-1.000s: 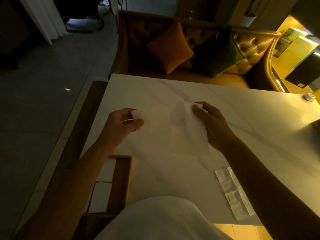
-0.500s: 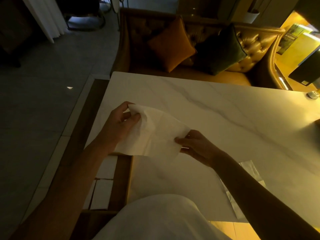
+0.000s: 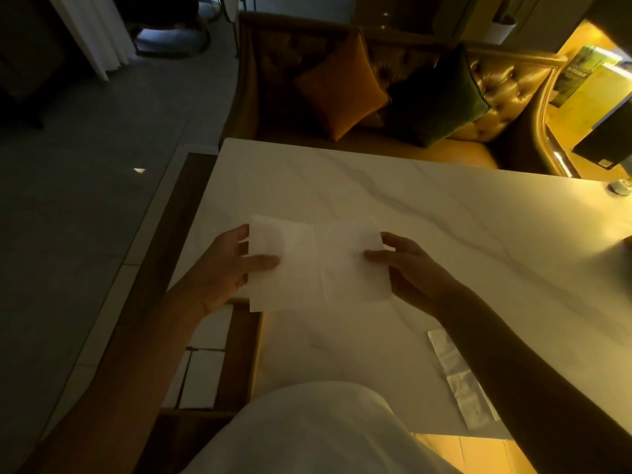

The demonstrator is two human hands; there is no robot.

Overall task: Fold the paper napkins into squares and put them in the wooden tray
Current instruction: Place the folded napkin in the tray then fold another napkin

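I hold a white paper napkin [image 3: 318, 265] spread out flat just above the near left part of the marble table [image 3: 427, 213]. My left hand [image 3: 227, 268] pinches its left edge, thumb on top. My right hand [image 3: 410, 268] grips its right edge. A vertical crease runs down the napkin's middle. The wooden tray [image 3: 241, 350] sits below the table's left edge, near my left forearm, with folded white napkin squares [image 3: 201, 374] lying inside it.
A clear plastic wrapper [image 3: 461, 381] lies on the table near my right forearm. Behind the table stands a tufted leather sofa [image 3: 506, 87] with an orange cushion [image 3: 338, 87] and a dark green cushion [image 3: 441, 97]. A small round object [image 3: 619, 186] rests at the table's far right.
My right hand moved back out to the right and up, and the napkin went from bunched toward the left to stretched flat between both hands.
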